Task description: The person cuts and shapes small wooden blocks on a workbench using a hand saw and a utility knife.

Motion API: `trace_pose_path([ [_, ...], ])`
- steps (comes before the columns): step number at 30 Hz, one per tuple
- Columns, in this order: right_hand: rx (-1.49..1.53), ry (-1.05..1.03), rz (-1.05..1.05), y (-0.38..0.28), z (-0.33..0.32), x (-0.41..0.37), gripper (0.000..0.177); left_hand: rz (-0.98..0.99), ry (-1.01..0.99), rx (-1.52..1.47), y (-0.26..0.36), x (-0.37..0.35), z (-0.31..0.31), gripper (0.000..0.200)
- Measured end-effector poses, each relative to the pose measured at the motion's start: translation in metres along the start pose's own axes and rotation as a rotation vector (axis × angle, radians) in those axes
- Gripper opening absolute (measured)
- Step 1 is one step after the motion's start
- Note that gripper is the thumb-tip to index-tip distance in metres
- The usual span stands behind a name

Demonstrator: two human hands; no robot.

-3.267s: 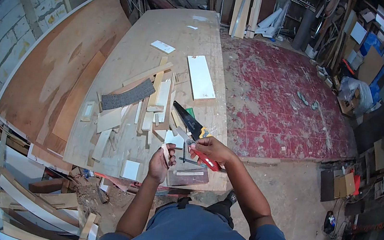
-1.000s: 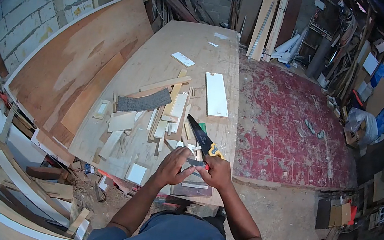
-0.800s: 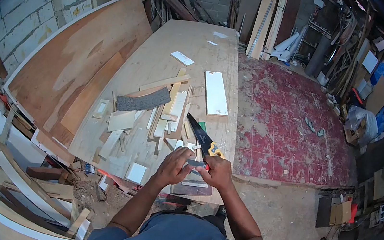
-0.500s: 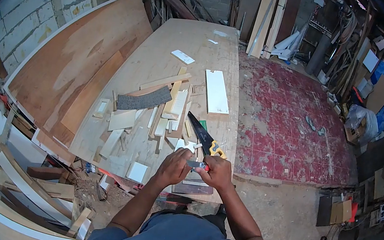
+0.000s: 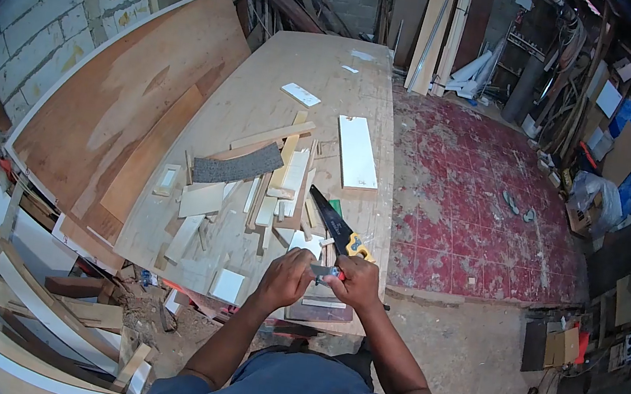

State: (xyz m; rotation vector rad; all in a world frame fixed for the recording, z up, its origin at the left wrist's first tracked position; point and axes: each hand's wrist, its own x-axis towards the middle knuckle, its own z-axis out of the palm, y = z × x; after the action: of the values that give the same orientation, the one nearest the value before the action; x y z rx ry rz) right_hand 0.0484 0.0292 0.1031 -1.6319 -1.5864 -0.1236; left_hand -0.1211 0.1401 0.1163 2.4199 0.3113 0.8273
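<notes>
My right hand (image 5: 359, 282) is closed around a small tool with a grey metal part and a red part (image 5: 326, 273); its exact kind is hidden by my fingers. My left hand (image 5: 287, 277) is closed at the tool's metal end, its fingers bent. Both hands are close together over the near edge of the wooden table (image 5: 294, 59). Just beyond my right hand lies a handsaw (image 5: 336, 224) with a black blade and yellow handle. A white piece (image 5: 305, 242) lies just past my left hand.
Several wood offcuts (image 5: 202, 198) and a curved dark grey strip (image 5: 240, 165) are spread over the table. A white board (image 5: 357, 153) lies near its right edge. Large plywood sheets (image 5: 119, 115) lean along the left. Red tiled floor (image 5: 474, 202) is on the right.
Both hands keep nearly the same place and grip on the small tool. The view has shifted very slightly; nothing on the table has visibly moved.
</notes>
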Motion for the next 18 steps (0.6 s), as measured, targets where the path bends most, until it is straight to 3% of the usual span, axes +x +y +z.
trace_pose_path([
  [2,-0.013,0.007,0.024,0.010,0.003,-0.002,0.048,0.000,0.030,-0.020,-0.007,-0.003,0.004,0.020],
  [4,-0.003,0.053,0.243,0.027,0.010,-0.006,0.045,-0.003,0.061,-0.038,-0.007,-0.005,0.002,0.023],
  [7,-0.024,0.086,0.365,0.041,-0.001,-0.006,0.042,-0.008,0.089,-0.047,0.000,-0.003,-0.003,0.030],
  [9,-0.025,0.091,0.322,0.031,-0.011,-0.004,0.040,-0.034,0.065,-0.027,-0.003,-0.003,-0.004,0.032],
  [11,0.027,0.053,0.150,0.012,-0.016,0.000,0.039,-0.035,0.055,-0.019,-0.005,-0.002,0.000,0.030],
  [18,0.019,-0.050,0.027,-0.013,-0.010,0.006,0.047,0.021,-0.028,0.033,-0.005,0.007,0.004,0.020],
])
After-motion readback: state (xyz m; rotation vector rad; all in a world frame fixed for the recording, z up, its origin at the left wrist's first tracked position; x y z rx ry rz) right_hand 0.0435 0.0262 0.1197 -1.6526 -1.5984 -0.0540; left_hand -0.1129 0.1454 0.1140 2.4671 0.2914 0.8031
